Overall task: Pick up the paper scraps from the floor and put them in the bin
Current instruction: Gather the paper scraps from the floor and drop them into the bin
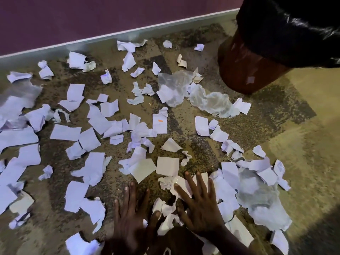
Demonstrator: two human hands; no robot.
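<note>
The fingers of both hands are spread flat and wide, gripping nothing. The left hand (128, 218) lies palm down on the carpet (60, 184) at the bottom middle, its fingertips pointing away from the person and its thumb reaching toward a small heap of crumpled paper. The right hand (199, 208) sits just beside it, also palm down, pressed on top of several white pieces; its fingers (189, 183) fan out over them.

Starting at the far left, large torn sheets (16, 135) overlap near the frame edge, with more flat paper scraps (65, 132) scattered across the speckled carpet toward the middle. Along the top runs a pale skirting board (110, 36) below a purple wall (73, 15), and a few crumpled bits lie close to it. Near the centre one slip carries a small orange mark (160, 121). Past it, clear plastic film (174, 87) lies crumpled among the paper, and another piece of film (261, 201) rests to the right of the right hand.

At the upper right stands the bin (246, 70), reddish brown, lined with a glossy black bag (294, 28) folded over its rim. It stands on the carpet, well apart from both hands, with scraps lying near its base.
</note>
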